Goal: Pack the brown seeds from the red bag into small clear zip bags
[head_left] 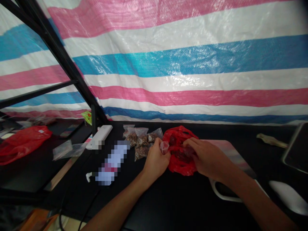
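Observation:
A small clear plastic bag [165, 146] is pinched between the thumb and fingers of my left hand [156, 157], at the left rim of an open red plastic bag [184, 168]. My right hand [207, 155] has its fingers curled down into the red bag; their tips and whatever they grip are hidden. Dark reddish contents show dimly inside. Just left of my left hand lie several small zip bags [141, 150] filled with brown bits, grouped close together on the black table [154, 205].
A white power strip [102, 136] and a blurred-out phone-shaped item [113, 163] lie to the left. Another red bag [24, 141] rests at far left. On the right are a mouse pad [223, 147], a white mouse [287, 195] and a dark-screened device [298, 150].

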